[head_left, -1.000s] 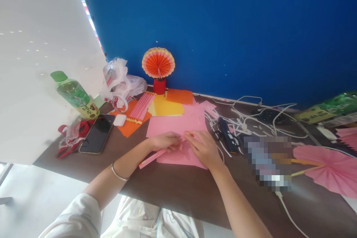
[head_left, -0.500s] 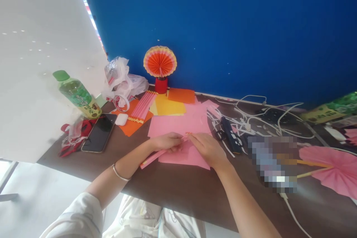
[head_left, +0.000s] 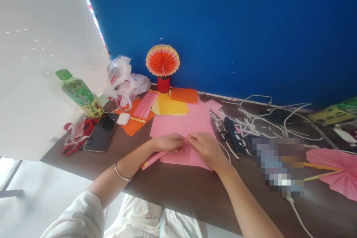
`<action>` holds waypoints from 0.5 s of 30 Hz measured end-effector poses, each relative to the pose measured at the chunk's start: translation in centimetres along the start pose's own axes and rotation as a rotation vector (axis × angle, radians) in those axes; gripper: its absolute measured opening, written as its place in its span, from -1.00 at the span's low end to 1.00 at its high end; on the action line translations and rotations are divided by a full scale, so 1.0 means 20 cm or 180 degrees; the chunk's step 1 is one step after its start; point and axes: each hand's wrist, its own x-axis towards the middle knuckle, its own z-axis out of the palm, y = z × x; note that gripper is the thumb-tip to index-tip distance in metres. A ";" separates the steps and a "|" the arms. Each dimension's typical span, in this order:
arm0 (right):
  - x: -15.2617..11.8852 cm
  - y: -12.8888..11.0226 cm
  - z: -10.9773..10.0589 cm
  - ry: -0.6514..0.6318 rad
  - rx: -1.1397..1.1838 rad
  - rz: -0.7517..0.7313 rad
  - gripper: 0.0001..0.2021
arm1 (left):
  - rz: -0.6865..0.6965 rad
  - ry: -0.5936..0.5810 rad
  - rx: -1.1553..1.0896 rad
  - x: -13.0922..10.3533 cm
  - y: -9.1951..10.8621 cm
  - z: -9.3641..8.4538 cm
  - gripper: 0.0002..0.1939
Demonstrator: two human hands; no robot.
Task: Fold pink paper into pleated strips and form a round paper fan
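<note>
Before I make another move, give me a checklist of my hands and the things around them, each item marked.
1. Left hand has the folded pink strip: ok, fingers curled around it.
2. Right hand grips the strip too: cannot tell; its fingers are at the far end, but the thumb is hidden.
3. Folds even: cannot tell, the hands cover much of the strip.
4. Pink sheets lie beneath the hands: ok.
5. Phone apart from both hands: ok, off to the left.
6. Right side free of clutter: not ok, white cables lie tangled there.
</note>
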 end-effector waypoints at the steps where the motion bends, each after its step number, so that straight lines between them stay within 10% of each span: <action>1: 0.00 0.00 0.00 0.0060 -0.0073 -0.0116 -0.77 | 0.0006 -0.0010 -0.0016 0.00 0.00 0.00 -0.63; 15: -0.01 0.01 0.01 0.0278 -0.0448 -0.0513 -0.70 | 0.0055 -0.0193 -0.0631 0.00 0.03 -0.01 -0.56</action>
